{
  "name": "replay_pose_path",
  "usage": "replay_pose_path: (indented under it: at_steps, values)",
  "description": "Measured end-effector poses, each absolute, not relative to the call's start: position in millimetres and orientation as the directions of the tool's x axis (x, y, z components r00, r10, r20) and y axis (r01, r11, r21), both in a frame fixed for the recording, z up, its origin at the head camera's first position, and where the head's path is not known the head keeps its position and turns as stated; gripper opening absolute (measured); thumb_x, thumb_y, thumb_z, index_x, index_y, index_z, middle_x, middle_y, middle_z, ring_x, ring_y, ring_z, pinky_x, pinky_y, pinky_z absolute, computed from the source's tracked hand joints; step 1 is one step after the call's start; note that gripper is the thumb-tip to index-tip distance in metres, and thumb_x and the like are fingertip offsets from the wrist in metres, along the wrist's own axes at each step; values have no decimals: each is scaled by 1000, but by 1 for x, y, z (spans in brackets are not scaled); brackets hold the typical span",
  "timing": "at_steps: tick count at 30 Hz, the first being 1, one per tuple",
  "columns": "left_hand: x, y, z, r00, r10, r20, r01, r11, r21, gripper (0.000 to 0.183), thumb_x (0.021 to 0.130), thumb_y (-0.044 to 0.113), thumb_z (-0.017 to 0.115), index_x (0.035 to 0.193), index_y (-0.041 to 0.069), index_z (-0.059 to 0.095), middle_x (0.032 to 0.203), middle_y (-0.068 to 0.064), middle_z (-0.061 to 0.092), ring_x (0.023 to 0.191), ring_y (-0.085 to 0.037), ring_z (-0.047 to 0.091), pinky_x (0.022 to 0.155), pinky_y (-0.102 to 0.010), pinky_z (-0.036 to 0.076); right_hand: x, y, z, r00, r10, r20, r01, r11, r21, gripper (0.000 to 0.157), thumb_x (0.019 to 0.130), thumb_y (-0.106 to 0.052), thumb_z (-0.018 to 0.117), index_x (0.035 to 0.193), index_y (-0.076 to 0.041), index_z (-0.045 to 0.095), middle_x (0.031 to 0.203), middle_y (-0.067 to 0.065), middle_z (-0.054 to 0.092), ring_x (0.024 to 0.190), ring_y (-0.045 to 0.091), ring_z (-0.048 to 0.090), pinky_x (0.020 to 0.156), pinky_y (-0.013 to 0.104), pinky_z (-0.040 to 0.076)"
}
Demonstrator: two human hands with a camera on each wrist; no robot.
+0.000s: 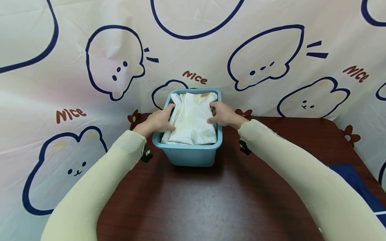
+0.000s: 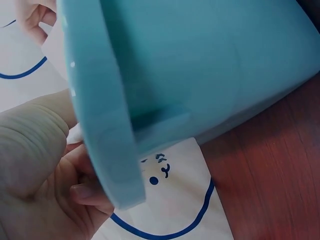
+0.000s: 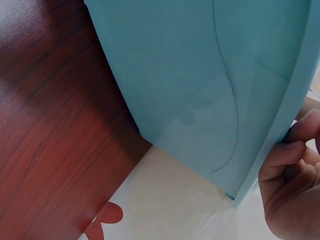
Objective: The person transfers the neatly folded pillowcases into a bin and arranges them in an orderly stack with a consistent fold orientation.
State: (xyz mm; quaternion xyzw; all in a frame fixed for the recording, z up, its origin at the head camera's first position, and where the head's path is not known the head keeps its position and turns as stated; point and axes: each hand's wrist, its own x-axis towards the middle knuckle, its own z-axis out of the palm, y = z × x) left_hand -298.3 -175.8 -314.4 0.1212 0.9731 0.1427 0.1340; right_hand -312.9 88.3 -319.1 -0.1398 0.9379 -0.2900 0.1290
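Note:
A folded white cloth (image 1: 194, 117) with faint leaf-like and brownish marks lies in layers inside a light blue plastic bin (image 1: 190, 155). My left hand (image 1: 158, 121) reaches over the bin's left rim and holds the cloth's left edge, thumb on top. On the opposite side, my right hand (image 1: 224, 114) grips the cloth's right edge with curled fingers. The left wrist view shows the left hand (image 2: 55, 170) partly behind the bin's rim (image 2: 107, 125). In the right wrist view, curled fingers of the right hand (image 3: 295, 185) are beside the rim; their contact with the cloth is hidden.
The bin stands on a dark reddish-brown wooden table (image 1: 193, 201), close to its back edge. A pale curtain (image 1: 193, 57) with blue cartoon outlines hangs behind and at the left. Dark blue fabric (image 1: 359, 187) lies at the table's right side, partly behind the right sleeve.

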Motion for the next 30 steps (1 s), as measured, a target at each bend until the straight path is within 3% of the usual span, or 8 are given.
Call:
replay_pose_path:
  at_steps: [5,11,21,24,30]
  values:
    - [-297,-175,-314,-935,277,-223,203,931,303,92,91,27,73,161,17,14,135,-19,60,112,-33,65,97,-53,54,-311,89,-320,-931,-336,-145,-189,782,-594,60,93,-20,74,145,-3,48,122,18,65,102,26,63,79,33,54]
    - [-295,-177,-311,-918,331,-218,253,913,320,69,95,29,69,153,16,34,116,-11,72,103,-27,70,91,-48,55,-309,90,-322,-934,-348,-86,-223,753,-619,54,96,-29,69,142,-4,56,121,17,72,107,28,70,87,40,57]
    - [-291,-178,-310,-910,354,-215,270,901,340,52,100,31,62,145,13,44,121,-15,71,108,-28,68,90,-47,55,-309,91,-324,-936,-346,-67,-232,749,-620,46,98,-31,65,135,-4,61,118,17,71,102,27,69,81,37,57]
    - [-291,-178,-311,-912,356,-205,270,895,354,50,100,31,61,144,12,45,121,-16,71,107,-28,68,89,-46,55,-310,93,-325,-934,-350,-70,-226,732,-642,44,98,-30,65,133,-4,63,118,16,70,96,24,68,75,33,55]
    - [-292,-179,-312,-911,367,-190,272,879,393,47,101,29,58,143,10,46,121,-18,71,107,-30,69,90,-48,56,-311,98,-325,-924,-368,-104,-186,671,-718,43,99,-31,63,134,-6,62,116,19,69,63,14,57,60,27,51]
